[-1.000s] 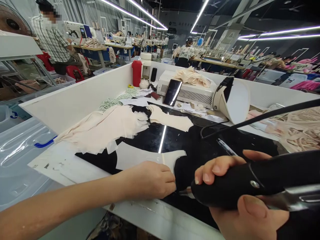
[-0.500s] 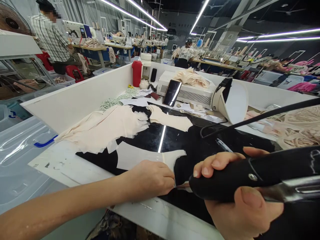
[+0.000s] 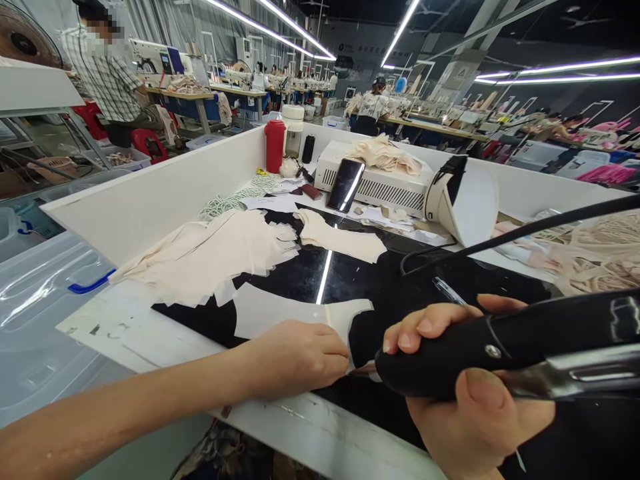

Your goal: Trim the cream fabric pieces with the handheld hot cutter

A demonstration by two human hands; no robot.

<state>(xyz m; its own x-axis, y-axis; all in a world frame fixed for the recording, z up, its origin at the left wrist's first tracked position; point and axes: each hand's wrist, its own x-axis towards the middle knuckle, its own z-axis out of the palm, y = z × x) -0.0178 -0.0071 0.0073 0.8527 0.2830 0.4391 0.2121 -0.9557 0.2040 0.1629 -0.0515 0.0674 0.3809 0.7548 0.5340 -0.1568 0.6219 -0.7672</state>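
Observation:
My left hand is closed at the right edge of a pale, curved fabric piece, which lies flat on the glossy black board. Its fingertips pinch that edge. In my right hand is a black hand tool with a metal lever along its underside. The tool's narrow metal tip points left and comes right up to my left fingertips; whether it touches the fabric is hidden. Beyond the hands, a stack of pale fabric pieces lies left of a smaller fabric piece.
A black cable arches over the board at right, near a pen. Behind stand a phone, a white vented box, a white cone-shaped shade and a red flask. White side walls bound the table.
My right hand and the black hand tool have shifted slightly left, toward my left hand. My left hand and the fabric piece look almost unmoved.

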